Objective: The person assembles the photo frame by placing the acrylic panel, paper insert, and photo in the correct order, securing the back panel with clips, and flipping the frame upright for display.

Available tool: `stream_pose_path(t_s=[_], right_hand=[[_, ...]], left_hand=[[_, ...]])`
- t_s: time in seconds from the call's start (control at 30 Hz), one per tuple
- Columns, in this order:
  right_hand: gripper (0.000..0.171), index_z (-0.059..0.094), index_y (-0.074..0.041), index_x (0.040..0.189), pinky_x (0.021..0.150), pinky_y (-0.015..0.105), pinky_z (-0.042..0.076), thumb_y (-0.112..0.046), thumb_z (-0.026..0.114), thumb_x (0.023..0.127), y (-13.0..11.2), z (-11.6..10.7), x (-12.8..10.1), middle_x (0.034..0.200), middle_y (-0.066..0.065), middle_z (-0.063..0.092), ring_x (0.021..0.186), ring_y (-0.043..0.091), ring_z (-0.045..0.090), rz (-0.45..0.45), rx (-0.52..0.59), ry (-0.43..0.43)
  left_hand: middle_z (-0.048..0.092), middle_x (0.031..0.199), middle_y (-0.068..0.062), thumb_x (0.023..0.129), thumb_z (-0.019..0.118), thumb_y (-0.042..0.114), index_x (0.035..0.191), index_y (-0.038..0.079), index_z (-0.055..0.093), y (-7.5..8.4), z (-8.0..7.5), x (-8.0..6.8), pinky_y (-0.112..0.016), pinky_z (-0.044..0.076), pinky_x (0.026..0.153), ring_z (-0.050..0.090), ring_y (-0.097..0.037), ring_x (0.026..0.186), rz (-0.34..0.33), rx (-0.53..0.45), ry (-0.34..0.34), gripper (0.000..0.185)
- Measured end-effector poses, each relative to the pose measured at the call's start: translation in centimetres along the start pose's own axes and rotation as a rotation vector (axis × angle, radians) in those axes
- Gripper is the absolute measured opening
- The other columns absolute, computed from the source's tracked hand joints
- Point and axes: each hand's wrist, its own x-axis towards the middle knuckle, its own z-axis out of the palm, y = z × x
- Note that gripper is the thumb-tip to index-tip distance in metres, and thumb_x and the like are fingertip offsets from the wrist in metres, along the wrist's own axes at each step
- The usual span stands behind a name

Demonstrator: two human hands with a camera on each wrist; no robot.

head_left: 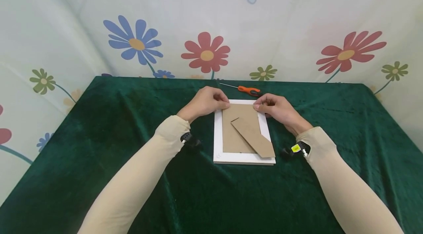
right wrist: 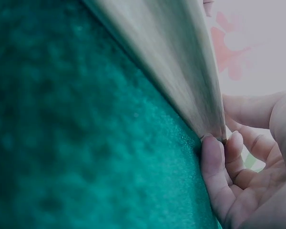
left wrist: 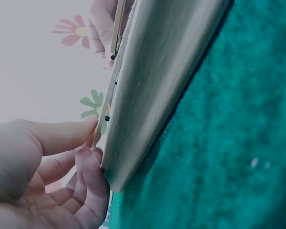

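Gripped at its far corners by L hand (head_left: pixel 205 102) and R hand (head_left: pixel 277 108): white photo frame (head_left: pixel 242 158), face down on green cloth (head_left: pixel 99 146). Fingers are curled round frame edge. Orange screwdriver (head_left: pixel 248 90) is noted just beyond.

No legible text, number or brand; the yellow tag (head_left: pixel 295 148) at the right wrist is too small to read.

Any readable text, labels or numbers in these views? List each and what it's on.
No text can be read in any view.
Yellow tag on the right wrist: dark marks on it, too small to read.
White picture frame, brown backing board, orange-handled screwdriver, green cloth: no print visible.
Both wrist views are too blurred to show lettering.
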Motion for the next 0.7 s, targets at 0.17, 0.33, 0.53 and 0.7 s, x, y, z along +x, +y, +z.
stream_pose_path(t_s=[0.17, 0.33, 0.53, 0.7], right_hand=[[0.031, 0.068, -0.006, 0.13, 0.095, 0.039, 0.048, -0.026, 0.068, 0.106, -0.03, 0.05, 0.05, 0.121, 0.016, 0.061, 0.113, 0.03, 0.051, 0.011, -0.001, -0.001], [0.032, 0.067, -0.007, 0.131, 0.096, 0.039, 0.048, -0.026, 0.068, 0.106, -0.08, 0.07, 0.07, 0.123, 0.016, 0.062, 0.113, 0.031, 0.052, 0.017, -0.017, 0.005], [0.032, 0.067, -0.006, 0.132, 0.096, 0.039, 0.048, -0.026, 0.068, 0.106, -0.12, 0.09, 0.06, 0.124, 0.016, 0.062, 0.113, 0.031, 0.052, 0.019, -0.017, 0.005], [0.031, 0.067, -0.007, 0.132, 0.096, 0.039, 0.048, -0.026, 0.068, 0.107, -0.29, 0.13, 0.02, 0.123, 0.016, 0.062, 0.113, 0.031, 0.052, 0.028, -0.023, 0.011]], left_hand=[[0.07, 0.102, -0.005, 0.099, 0.079, 0.021, 0.113, 0.011, 0.078, -0.31, -0.11, -0.06, -0.03, 0.059, 0.079, 0.065, -0.025, 0.09, -0.03, -0.055, -0.022, 0.018], [0.07, 0.104, -0.004, 0.099, 0.078, 0.023, 0.115, 0.012, 0.078, -0.31, -0.01, -0.01, -0.03, 0.059, 0.08, 0.065, -0.025, 0.091, -0.038, -0.056, -0.025, 0.019], [0.073, 0.109, -0.005, 0.1, 0.077, 0.021, 0.117, 0.01, 0.08, 0.05, 0.26, -0.08, -0.031, 0.06, 0.085, 0.066, -0.024, 0.093, -0.011, 0.008, -0.002, 0.02], [0.072, 0.109, -0.004, 0.1, 0.077, 0.021, 0.118, 0.011, 0.079, 0.27, 0.53, -0.24, -0.032, 0.061, 0.087, 0.066, -0.023, 0.093, -0.011, 0.041, 0.028, 0.02]])
